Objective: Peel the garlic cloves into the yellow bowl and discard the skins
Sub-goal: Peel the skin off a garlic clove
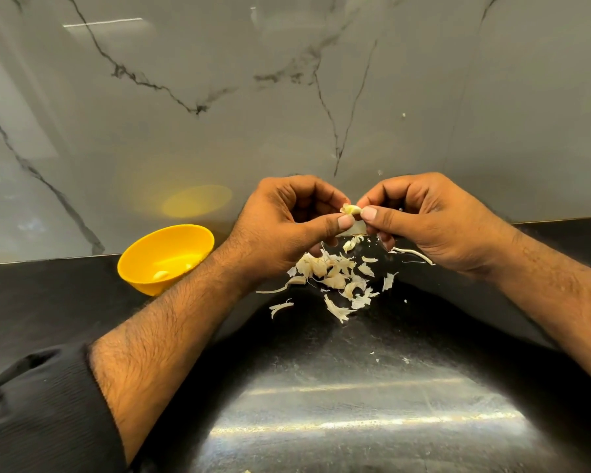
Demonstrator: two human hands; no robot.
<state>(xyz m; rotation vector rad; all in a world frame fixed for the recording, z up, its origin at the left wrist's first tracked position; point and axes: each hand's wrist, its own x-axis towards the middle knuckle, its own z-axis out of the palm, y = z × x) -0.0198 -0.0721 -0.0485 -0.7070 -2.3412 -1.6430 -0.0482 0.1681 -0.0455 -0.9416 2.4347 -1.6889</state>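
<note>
Both hands hold one garlic clove (351, 209) above the black counter. My left hand (287, 227) pinches it between thumb and curled fingers. My right hand (420, 220) pinches the clove's other side, with a flap of pale skin (355, 229) hanging below it. Under the hands lies a pile of papery garlic skins and cloves (335, 278). The yellow bowl (144, 257) stands to the left near the wall, tilted toward me, with two peeled cloves (161, 274) inside.
The black counter (321, 387) is glossy, with small skin flecks scattered on it. A grey marble wall (287, 97) rises right behind the hands and bowl. A long skin strip (413, 255) lies under my right hand.
</note>
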